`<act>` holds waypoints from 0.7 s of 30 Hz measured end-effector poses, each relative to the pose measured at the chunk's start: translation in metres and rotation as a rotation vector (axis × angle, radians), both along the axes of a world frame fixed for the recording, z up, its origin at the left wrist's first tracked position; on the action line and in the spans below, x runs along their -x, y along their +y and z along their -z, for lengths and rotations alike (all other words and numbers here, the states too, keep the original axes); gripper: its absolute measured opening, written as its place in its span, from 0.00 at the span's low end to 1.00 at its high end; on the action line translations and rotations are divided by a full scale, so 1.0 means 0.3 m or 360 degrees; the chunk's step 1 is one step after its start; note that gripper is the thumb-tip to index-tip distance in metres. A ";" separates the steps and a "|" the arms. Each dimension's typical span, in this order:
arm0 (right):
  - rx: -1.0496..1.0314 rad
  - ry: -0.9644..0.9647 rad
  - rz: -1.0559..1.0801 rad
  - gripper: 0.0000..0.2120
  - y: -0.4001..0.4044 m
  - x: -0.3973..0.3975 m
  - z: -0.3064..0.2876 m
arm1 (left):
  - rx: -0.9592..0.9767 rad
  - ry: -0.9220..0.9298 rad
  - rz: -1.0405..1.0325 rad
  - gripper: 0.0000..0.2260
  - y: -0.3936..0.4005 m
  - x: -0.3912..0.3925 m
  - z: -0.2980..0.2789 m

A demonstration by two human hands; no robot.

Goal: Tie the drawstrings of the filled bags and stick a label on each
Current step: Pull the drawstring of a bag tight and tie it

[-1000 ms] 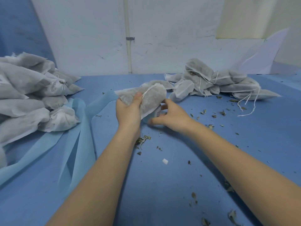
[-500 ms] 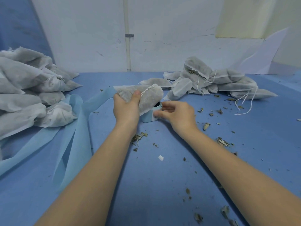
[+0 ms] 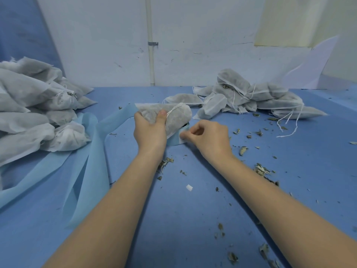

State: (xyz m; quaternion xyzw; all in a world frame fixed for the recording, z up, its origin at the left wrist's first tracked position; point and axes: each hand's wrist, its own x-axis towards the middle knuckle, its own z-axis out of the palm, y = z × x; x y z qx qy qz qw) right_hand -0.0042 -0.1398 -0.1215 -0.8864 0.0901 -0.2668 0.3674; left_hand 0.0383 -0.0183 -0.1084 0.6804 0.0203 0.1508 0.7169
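Blue table (image 3: 173,219), left grip (image 3: 149,130) curled round filled bag (image 3: 173,115), right grip (image 3: 207,135) pinching label roll (image 3: 177,139)

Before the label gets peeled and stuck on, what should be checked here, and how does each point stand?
1. Bag held firmly by left hand: ok.
2. Drawstring tied: cannot tell; it runs under the thumb.
3. Right hand fingers at the label roll: ok.
4. Label actually pinched free: cannot tell.
5. Bare bag face clear for sticking: ok.
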 end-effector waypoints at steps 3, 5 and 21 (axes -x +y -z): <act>0.0329 0.0027 -0.0113 0.09 0.006 0.008 -0.006 | -0.0027 0.0000 0.0000 0.20 0.002 0.000 -0.002; 0.0466 0.0056 -0.0217 0.10 0.000 0.015 -0.017 | -0.0027 -0.0001 0.0010 0.19 0.003 -0.001 -0.003; 0.0421 -0.0043 -0.0565 0.10 -0.057 0.096 -0.282 | -0.0128 -0.0176 0.0412 0.15 0.011 0.046 -0.045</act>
